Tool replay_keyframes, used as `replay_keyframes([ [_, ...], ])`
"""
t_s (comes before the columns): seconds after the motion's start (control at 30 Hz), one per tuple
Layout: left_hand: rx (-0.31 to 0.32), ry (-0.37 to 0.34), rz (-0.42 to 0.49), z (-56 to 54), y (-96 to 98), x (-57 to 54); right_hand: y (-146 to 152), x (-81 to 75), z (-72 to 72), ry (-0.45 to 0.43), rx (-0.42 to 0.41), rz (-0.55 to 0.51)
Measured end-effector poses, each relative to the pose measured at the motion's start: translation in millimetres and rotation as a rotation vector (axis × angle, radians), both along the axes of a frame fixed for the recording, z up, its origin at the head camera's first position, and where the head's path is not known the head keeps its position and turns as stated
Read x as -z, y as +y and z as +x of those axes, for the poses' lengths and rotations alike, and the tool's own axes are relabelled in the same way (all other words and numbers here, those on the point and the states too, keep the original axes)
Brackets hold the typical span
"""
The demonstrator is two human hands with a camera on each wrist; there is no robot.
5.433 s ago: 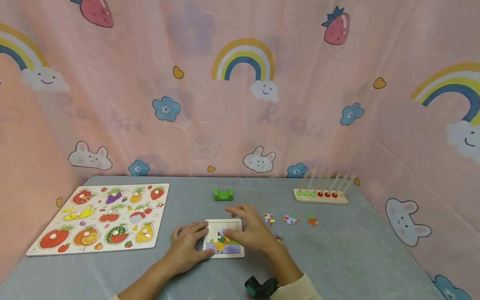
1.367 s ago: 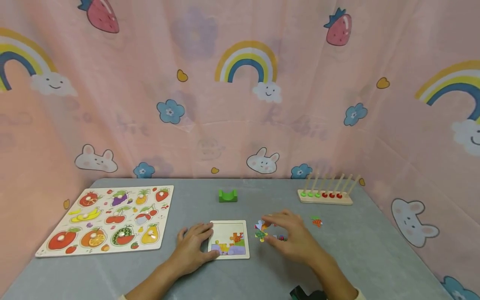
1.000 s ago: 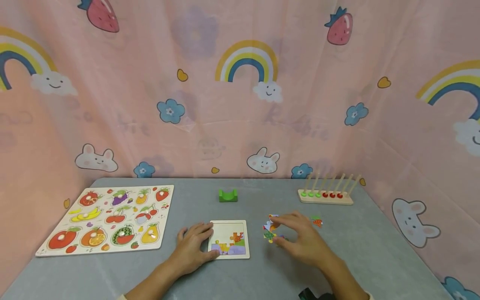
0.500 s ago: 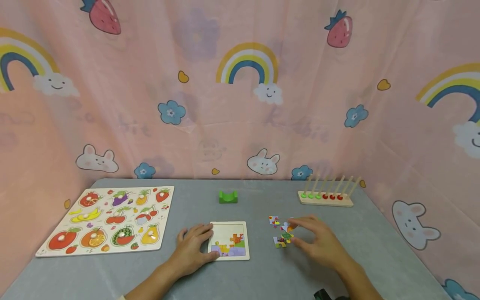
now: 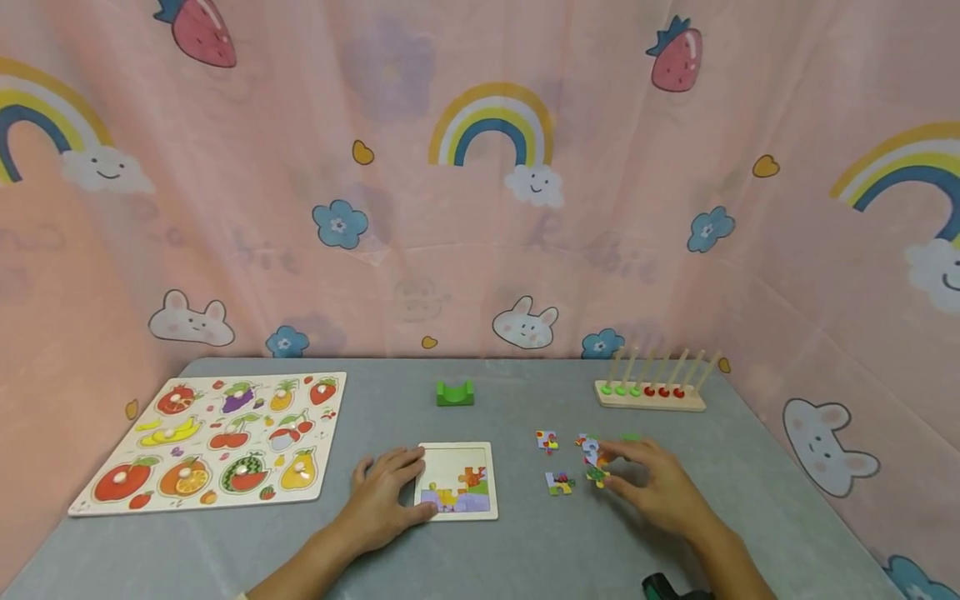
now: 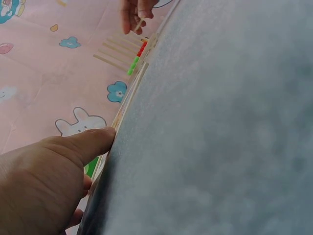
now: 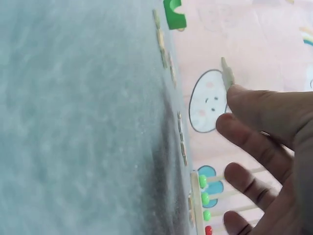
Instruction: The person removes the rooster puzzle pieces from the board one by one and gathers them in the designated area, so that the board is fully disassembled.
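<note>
My right hand pinches a jigsaw piece with white-lilac and green print between thumb and fingertips. In the right wrist view the piece stands on edge, raised off the tabletop. My left hand rests on the left side of a small wooden puzzle tray, its thumb at the near left corner. Joined pieces fill the tray's lower part, including an orange one. Loose pieces lie near my right hand: a red-and-yellow piece, a lilac piece and others partly hidden behind the fingers.
A fruit peg board lies at the left. A green notched block stands behind the tray. At the back right is a wooden peg rack with green and red beads. A printed pink curtain closes off the far side.
My right hand was over the tray at first; it has since moved right with the pinched piece, towards the loose pieces. The left hand has stayed on the tray.
</note>
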State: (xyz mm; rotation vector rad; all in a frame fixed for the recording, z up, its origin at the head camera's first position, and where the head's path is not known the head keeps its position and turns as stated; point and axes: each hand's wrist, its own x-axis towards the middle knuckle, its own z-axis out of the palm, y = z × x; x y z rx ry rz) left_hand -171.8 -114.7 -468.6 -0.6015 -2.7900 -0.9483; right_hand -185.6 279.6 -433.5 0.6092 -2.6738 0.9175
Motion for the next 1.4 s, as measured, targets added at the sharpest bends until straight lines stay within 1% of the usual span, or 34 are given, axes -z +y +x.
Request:
replay_keyframes([
  [0.2,-0.001,-0.002,0.000,0.3,-0.8,-0.3,4.6,4.8,-3.2,-0.111,0.020,0.041],
  [0.33,-0.001,0.000,0.007,0.7,-1.3,0.2,7.1,8.1,-4.1,-0.136,0.039,0.087],
  [0.5,0.000,0.010,0.012,0.9,-1.3,-0.2,8.9,10.8,-2.5,-0.117,0.056,0.141],
  [0.63,0.003,0.007,0.016,1.3,-1.7,-1.6,8.7,12.3,-2.5,-0.091,0.065,0.161],
  [0.8,-0.001,0.004,0.013,1.8,-1.8,-2.1,8.5,11.9,-2.9,-0.073,0.050,0.162],
  [0.87,-0.002,0.006,0.012,1.8,-1.4,-1.8,8.2,10.4,-2.8,-0.071,0.047,0.147],
  [1.0,0.001,0.010,0.013,2.1,-0.5,-1.0,5.4,1.6,-1.1,-0.061,0.023,0.078],
  [1.13,0.003,0.011,0.018,2.5,-0.5,-0.1,-2.8,-13.2,1.7,-0.068,-0.013,-0.019],
  [1.2,0.000,0.011,0.018,2.2,-0.6,0.1,-8.2,-21.7,3.7,-0.062,-0.029,-0.050],
  [1.27,-0.002,0.009,0.017,2.0,-0.6,0.0,-14.6,-30.7,6.1,-0.031,-0.048,-0.061],
  [1.4,0.002,0.005,0.017,1.3,-0.2,-0.2,-29.0,-45.8,10.3,0.073,-0.102,-0.076],
])
